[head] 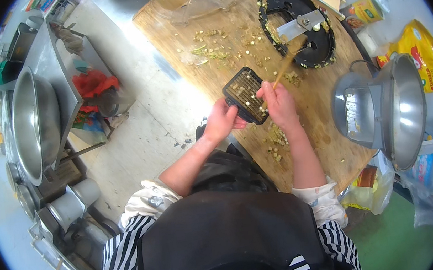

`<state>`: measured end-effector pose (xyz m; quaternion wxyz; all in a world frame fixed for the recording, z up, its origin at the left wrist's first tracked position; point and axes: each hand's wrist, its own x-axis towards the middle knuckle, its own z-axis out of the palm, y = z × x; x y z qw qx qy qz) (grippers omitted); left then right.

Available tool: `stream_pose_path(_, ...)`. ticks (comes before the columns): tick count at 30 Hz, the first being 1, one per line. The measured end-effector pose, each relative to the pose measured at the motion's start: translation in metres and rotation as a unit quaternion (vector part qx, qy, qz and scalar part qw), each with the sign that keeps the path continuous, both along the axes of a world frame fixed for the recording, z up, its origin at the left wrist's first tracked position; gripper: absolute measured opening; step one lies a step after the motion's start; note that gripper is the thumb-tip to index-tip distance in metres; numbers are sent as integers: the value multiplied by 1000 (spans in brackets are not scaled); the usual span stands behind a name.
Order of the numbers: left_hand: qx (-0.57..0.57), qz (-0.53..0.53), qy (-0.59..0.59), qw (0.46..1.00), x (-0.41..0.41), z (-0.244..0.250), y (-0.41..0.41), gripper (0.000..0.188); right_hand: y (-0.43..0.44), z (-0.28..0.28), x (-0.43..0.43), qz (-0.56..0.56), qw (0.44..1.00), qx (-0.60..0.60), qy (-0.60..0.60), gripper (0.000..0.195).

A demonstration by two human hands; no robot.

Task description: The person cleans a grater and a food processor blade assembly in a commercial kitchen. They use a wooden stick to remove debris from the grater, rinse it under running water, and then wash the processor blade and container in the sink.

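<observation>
My left hand (pixel 221 120) grips the lower left edge of a black-framed dicing grid (pixel 244 92), holding it tilted above the wooden board. Pale diced bits are stuck in and on its mesh. A thin wooden stick (pixel 283 70) is in my right hand (pixel 280 104), at the grid's right side. The stick's upper end is blurred, and my fingers partly hide its lower end. Beyond my right hand lies a round black disc (pixel 320 47) of a cutting machine, with a metal bracket across it and vegetable scraps around its rim.
Chopped scraps (pixel 278 136) are scattered over the wooden board (pixel 201 69). A clear plastic machine cover (pixel 202 2) sits at the back. On the right stand a grey metal scale with a pan (pixel 408 111), a labelled jar (pixel 363 10) and a yellow bag (pixel 423 54). A steel basin (pixel 31 126) is at left.
</observation>
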<state>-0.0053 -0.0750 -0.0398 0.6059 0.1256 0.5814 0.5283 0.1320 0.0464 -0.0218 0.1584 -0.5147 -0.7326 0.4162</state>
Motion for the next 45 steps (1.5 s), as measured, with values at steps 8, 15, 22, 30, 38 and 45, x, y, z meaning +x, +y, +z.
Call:
stream_pose_path(8, 18, 2, -4, 1000, -2, -11, -1, 23, -38, -2, 1, 9, 959, -108, 261, 12)
stream_pose_path(15, 49, -1, -37, 998, -7, -24, -5, 21, -49, -23, 5, 5, 956, -96, 278, 4)
stream_pose_path(22, 71, 1, -45, 996, -6, -28, -7, 31, -48, -26, 3, 49, 973, 9, 227, 6)
stream_pose_path(30, 58, -4, -42, 997, -6, -24, -7, 29, -50, -24, -2, 99, 974, 87, 183, 4)
stream_pose_path(38, 58, -9, -50, 997, -8, -22, -6, 27, -44, -20, -12, 10, 959, -65, 274, 7)
stream_pose_path(45, 55, -12, -44, 997, -8, -22, -8, 27, -40, -30, -30, 84, 976, 42, 196, 5)
